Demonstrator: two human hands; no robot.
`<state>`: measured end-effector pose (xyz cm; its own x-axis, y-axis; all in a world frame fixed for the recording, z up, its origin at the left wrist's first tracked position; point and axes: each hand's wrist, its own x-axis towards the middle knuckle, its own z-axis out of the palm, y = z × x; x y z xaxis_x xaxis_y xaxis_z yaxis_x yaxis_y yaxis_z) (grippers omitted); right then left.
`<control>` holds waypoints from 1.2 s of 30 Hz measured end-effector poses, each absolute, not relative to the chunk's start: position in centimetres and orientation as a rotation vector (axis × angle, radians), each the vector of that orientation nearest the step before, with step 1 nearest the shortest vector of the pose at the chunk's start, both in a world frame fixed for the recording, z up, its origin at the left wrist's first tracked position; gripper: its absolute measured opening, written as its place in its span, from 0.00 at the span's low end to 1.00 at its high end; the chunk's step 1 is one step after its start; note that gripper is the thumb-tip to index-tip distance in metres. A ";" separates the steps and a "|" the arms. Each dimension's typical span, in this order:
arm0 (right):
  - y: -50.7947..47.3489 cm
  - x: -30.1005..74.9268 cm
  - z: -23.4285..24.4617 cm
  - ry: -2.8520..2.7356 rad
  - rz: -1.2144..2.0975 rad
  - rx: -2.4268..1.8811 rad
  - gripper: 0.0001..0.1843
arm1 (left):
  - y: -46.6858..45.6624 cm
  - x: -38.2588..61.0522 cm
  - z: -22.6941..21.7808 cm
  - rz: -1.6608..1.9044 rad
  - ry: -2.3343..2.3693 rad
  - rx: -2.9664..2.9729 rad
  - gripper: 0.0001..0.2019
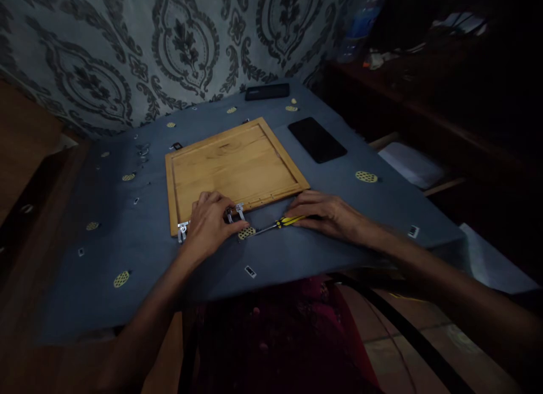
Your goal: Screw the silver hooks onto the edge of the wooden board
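A framed wooden panel (224, 168) lies flat on the cloth-covered table. My left hand (207, 221) reaches over its near edge, thumb and fingers closed around a small silver metal hinge (238, 212) there. The fingers partly hide the hinge. Another silver hinge (182, 232) sits at the panel's near left corner, left of that hand. My right hand (324, 213) grips the yellow-and-black handle of a screwdriver (282, 221) by the panel's near right corner. The screwdriver's shaft points left toward the hinge, its tip low over the cloth near my left thumb.
A black smartphone (317, 139) lies right of the panel, and a dark oblong object (267, 92) rests by the wall. Small metal pieces (143, 151) are on the cloth at left. A dark bracket (176, 147) shows at the panel's far edge. A plastic bottle (360, 29) stands at back right.
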<state>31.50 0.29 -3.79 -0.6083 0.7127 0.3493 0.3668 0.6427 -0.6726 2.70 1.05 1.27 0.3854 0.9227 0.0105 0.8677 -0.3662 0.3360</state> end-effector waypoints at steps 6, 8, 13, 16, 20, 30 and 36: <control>-0.9 33.0 -3.7 -2.227 0.597 -1.011 0.14 | 1.0 2.6 1.2 0.307 1.562 2.366 0.13; -1.7 32.6 -3.6 -2.216 0.442 -1.042 0.13 | 1.0 2.5 1.1 0.321 1.556 2.367 0.14; -4.6 26.9 -3.2 -2.222 0.195 -0.945 0.08 | 0.9 2.4 0.9 0.350 1.540 2.384 0.14; -5.4 22.2 -3.8 -2.288 0.274 -0.959 0.09 | 0.9 2.4 0.7 0.353 1.553 2.399 0.12; -4.9 19.0 -4.7 -2.452 0.265 -1.086 0.08 | 0.9 2.5 0.7 0.319 1.567 2.431 0.11; -4.9 19.5 -2.2 -2.712 0.259 -1.212 0.12 | 0.8 2.4 0.6 0.335 1.540 2.419 0.12; -4.9 20.9 -2.5 -2.647 0.359 -1.118 0.14 | 0.8 2.3 0.5 0.334 1.536 2.410 0.13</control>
